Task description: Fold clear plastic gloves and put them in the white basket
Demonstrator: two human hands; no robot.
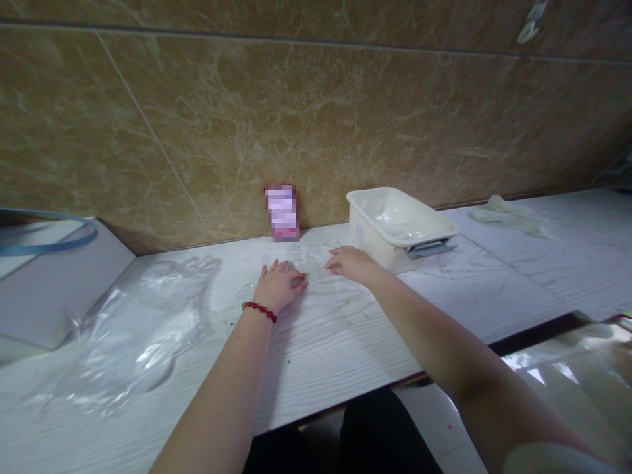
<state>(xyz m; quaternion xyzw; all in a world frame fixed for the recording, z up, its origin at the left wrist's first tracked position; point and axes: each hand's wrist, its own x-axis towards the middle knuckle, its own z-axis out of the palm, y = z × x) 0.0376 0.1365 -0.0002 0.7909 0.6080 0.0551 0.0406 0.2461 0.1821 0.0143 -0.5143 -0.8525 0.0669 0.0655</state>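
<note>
White wood-grain table, seam on the right side. Sitting on it, left to right: white box, crumpled clear plastic bag, small upright rectangle at the back edge, face blurred, small clear pieces, too faint to identify, cream bin, limp pale cloth or glove. Few dark specks nearer the front.

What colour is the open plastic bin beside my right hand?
The plastic bin is creamy white, seen in the head view.
</note>
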